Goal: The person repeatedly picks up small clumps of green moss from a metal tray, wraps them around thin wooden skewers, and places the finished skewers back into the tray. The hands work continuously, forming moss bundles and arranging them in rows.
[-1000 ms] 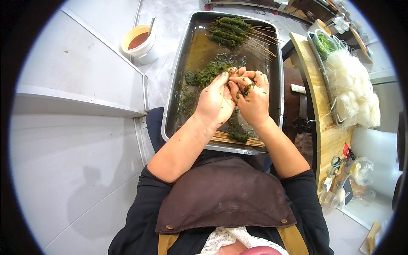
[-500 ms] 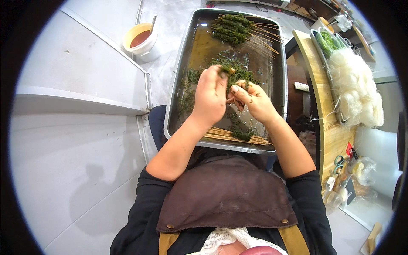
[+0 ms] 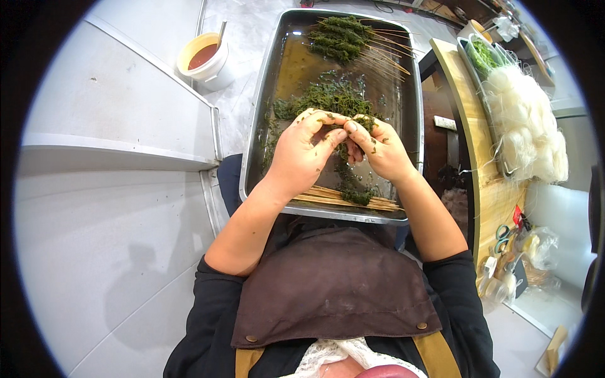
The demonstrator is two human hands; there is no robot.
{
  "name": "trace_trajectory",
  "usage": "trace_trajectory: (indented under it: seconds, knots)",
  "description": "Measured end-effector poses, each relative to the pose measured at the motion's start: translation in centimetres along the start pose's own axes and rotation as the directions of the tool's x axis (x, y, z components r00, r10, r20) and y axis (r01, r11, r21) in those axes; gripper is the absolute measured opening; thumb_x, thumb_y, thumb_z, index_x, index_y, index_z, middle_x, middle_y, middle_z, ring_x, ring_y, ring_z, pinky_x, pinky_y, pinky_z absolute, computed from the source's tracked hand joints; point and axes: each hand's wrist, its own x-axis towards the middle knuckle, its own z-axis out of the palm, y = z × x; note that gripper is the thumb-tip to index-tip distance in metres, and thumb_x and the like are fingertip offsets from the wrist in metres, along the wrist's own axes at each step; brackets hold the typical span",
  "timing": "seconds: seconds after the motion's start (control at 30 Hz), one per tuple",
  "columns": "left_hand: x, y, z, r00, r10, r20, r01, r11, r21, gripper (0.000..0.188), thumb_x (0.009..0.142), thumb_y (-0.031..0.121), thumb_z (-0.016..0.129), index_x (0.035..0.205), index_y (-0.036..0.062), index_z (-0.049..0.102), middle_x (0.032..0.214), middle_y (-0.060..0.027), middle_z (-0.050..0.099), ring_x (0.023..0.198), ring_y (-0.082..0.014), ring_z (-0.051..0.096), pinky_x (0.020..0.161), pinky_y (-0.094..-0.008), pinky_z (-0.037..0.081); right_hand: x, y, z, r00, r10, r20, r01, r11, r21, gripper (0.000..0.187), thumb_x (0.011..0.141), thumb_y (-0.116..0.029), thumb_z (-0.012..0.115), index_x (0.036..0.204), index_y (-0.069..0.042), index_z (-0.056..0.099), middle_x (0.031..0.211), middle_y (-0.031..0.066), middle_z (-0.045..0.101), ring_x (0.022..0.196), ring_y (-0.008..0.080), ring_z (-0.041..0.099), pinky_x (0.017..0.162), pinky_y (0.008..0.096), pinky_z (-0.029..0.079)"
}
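My left hand (image 3: 304, 151) and right hand (image 3: 381, 150) meet over the middle of a metal tray (image 3: 253, 145), fingertips touching. The right one is closed around a clump of dark green seaweed-like strands (image 3: 364, 123). My left thumb and forefinger pinch at the same clump, with green bits stuck to the skin. Whether a stick runs through it is hidden by the fingers. Beyond the hands lies a loose heap of the strands (image 3: 331, 97). Bare thin wooden skewers (image 3: 315, 195) lie along the near side, a green tuft (image 3: 357, 196) on top of them.
Skewers wrapped in green (image 3: 340, 39) are piled at the tray's far end, bare sticks pointing right. A white bucket of reddish-brown liquid (image 3: 205, 60) stands at far left. On the wooden table (image 3: 488, 205) at right are white noodle-like bundles (image 3: 526, 120) and scissors (image 3: 502, 236).
My left hand has come down and slightly left from the far side of the clump, its fingers now meeting the right hand's. My right hand has hardly moved.
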Motion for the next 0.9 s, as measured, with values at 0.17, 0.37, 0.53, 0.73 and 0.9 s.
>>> trace_trajectory:
  seconds: [0.17, 0.37, 0.53, 0.73, 0.9]
  knots:
    - [0.0, -0.1, -0.5, 0.988, -0.151, 0.041, 0.154, 0.985, -0.076, 0.015, 0.102, 0.004, 0.065, 0.117, -0.0005, 0.065, 0.106, -0.0032, 0.067, 0.095, -0.009, 0.063, 0.083, -0.0239, 0.052, 0.0, 0.1, 0.7, 0.985, -0.068, -0.156, 0.077, 0.996, 0.049, 0.016, 0.103, -0.011, 0.067, 0.112, -0.004, 0.055, 0.085, 0.0049, 0.063, 0.063, 0.0096, 0.059, 0.056, 0.0263, 0.05]
    - [-0.3, -0.1, 0.8, 0.996, -0.085, -0.012, 0.08, 0.97, -0.229, 0.014, 0.101, 0.002, 0.066, 0.115, -0.0008, 0.064, 0.102, -0.0042, 0.069, 0.095, -0.0102, 0.066, 0.085, -0.0241, 0.053, -0.2, 0.6, 0.0, 0.994, -0.055, -0.093, 0.058, 0.998, 0.024, 0.017, 0.103, -0.011, 0.066, 0.116, -0.004, 0.056, 0.09, 0.0061, 0.065, 0.067, 0.0105, 0.06, 0.06, 0.0267, 0.052]
    - [0.6, -0.6, -0.7, 0.986, -0.107, -0.127, 0.069, 0.961, -0.269, 0.014, 0.101, 0.005, 0.068, 0.113, -0.0013, 0.065, 0.1, -0.0044, 0.068, 0.088, -0.0101, 0.065, 0.08, -0.0245, 0.055, -0.4, 1.0, 0.6, 0.994, 0.018, -0.112, -0.01, 0.997, 0.07, 0.028, 0.105, -0.015, 0.061, 0.131, -0.003, 0.058, 0.095, 0.0064, 0.068, 0.082, 0.0119, 0.065, 0.075, 0.0282, 0.054]
    - [1.8, -1.8, -1.5, 0.943, 0.199, -0.266, -0.014, 0.824, 0.567, 0.009, 0.096, 0.007, 0.072, 0.104, 0.0015, 0.07, 0.096, -0.0081, 0.071, 0.086, -0.0161, 0.067, 0.077, -0.0292, 0.053, -0.6, -1.5, 1.4, 0.993, -0.032, 0.114, 0.109, 0.624, -0.774, 0.021, 0.1, -0.024, 0.068, 0.105, -0.004, 0.068, 0.087, 0.0247, 0.07, 0.083, 0.0391, 0.072, 0.073, 0.043, 0.057]
    - [-0.7, -1.5, -1.3, 0.966, -0.241, 0.089, 0.256, 0.878, -0.405, 0.016, 0.103, 0.006, 0.065, 0.117, -0.0014, 0.062, 0.107, -0.0062, 0.066, 0.092, -0.0137, 0.067, 0.084, -0.0285, 0.058, 2.1, -3.4, -0.4, 0.989, -0.126, -0.075, 0.018, 0.611, -0.791, 0.018, 0.102, -0.022, 0.065, 0.115, -0.01, 0.07, 0.094, 0.0185, 0.073, 0.086, 0.0337, 0.073, 0.073, 0.0426, 0.057]
